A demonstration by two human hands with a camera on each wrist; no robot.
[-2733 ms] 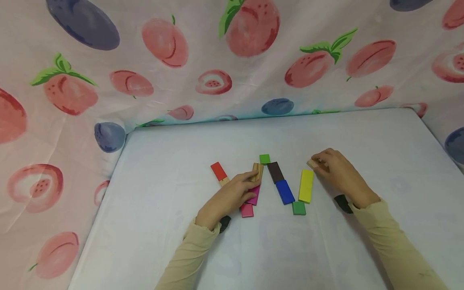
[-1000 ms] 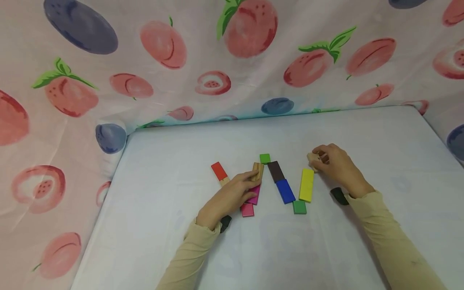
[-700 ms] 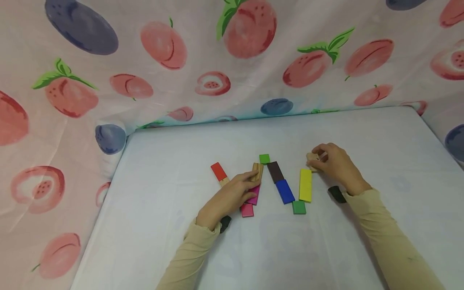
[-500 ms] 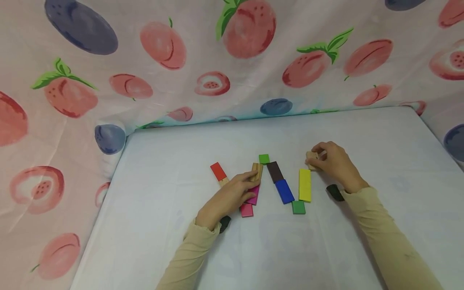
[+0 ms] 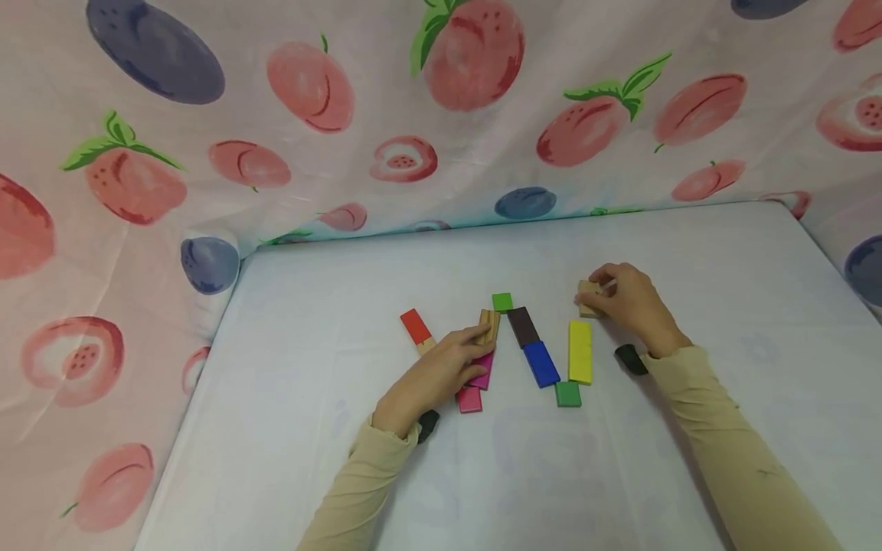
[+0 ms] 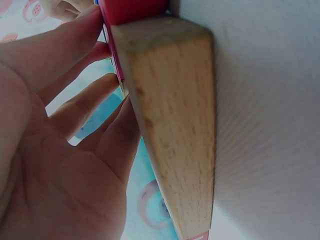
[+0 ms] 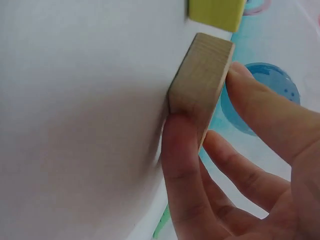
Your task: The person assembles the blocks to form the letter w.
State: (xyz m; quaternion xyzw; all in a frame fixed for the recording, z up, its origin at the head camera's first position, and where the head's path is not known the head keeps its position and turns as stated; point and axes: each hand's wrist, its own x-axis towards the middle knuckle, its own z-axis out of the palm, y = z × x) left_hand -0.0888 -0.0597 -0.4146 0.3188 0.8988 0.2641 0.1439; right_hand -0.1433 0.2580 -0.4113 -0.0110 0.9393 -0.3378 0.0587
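My right hand [image 5: 634,306] pinches a small plain wooden block [image 7: 202,70] on the white table, just beyond the far end of a yellow block [image 5: 580,352]. A small gap parts the two blocks in the right wrist view. My left hand [image 5: 430,375] rests over the left part of the block row, its fingertips on a striped wooden block [image 5: 487,320] and a magenta block [image 5: 484,372]. Under that hand lies a long wooden block [image 6: 175,125], mostly hidden from the head view. A red block [image 5: 415,326] and a pink block [image 5: 470,400] lie at its two ends.
The blocks form a zigzag. A light green block [image 5: 502,301], a dark brown block [image 5: 524,327], a blue block [image 5: 542,363] and a green block [image 5: 568,394] make its middle. A fruit-patterned cloth [image 5: 310,176] hangs along the table's back and left edges.
My right hand has moved left and slightly away from me, shifting the plain wooden block to the yellow block's far end. My left hand has stayed in place.
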